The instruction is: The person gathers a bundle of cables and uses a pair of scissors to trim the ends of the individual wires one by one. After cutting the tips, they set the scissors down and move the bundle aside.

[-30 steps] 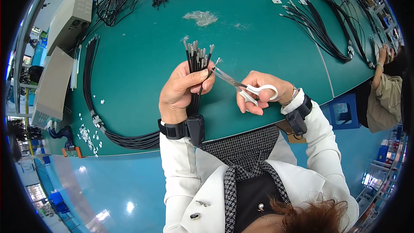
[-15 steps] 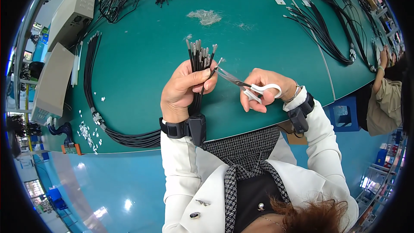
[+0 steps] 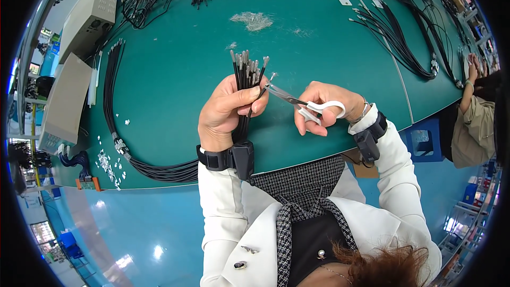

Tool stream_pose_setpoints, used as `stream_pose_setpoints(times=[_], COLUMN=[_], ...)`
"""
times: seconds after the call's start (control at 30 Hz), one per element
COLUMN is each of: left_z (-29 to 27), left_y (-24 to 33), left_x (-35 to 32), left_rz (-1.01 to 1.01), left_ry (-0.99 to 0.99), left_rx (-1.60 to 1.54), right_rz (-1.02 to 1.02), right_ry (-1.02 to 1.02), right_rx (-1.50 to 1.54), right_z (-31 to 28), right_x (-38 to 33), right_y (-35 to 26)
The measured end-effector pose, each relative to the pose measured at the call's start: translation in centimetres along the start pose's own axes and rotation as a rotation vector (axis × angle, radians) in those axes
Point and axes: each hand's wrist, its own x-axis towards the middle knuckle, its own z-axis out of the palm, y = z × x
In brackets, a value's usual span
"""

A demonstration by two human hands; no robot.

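My left hand (image 3: pixel 231 107) is closed around a bundle of black cables (image 3: pixel 245 77) whose silvery, stripped ends point up and away from me. One cable is bent out to the right between thumb and forefinger, with frayed silvery strands at its tip (image 3: pixel 273 77). In my right hand (image 3: pixel 325 107) are white-handled scissors (image 3: pixel 287 95), my fingers through the loops. The blades reach left to that single cable's end, just below the strands; whether they touch it I cannot tell.
A pile of fine clippings (image 3: pixel 251 20) lies farther back on the green table (image 3: pixel 175 74). Tied black cables (image 3: pixel 159 172) curve along the left, near white scraps (image 3: pixel 109 167) and beige machines (image 3: pixel 66 98). More cables (image 3: pixel 396 42) lie at right, where another person's hands (image 3: pixel 474 66) show.
My right hand and the scissors have shifted very slightly up. The left hand with the cable bundle stays nearly still.
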Motion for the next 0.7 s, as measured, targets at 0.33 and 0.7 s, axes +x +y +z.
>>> stream_pose_setpoints(times=[0.33, 0.7], left_z=[0.1, 0.9], left_y=[0.1, 0.2], left_x=[0.0, 0.4], left_rz=[0.006, -0.015], left_ry=[-0.045, 0.175], left_rx=[0.0, 0.096], right_rz=[-0.014, -0.001], right_ry=[0.054, 0.224], right_rx=[-0.047, -0.091], right_z=[0.4, 0.4], right_x=[0.0, -1.8], right_y=[-0.4, -0.1])
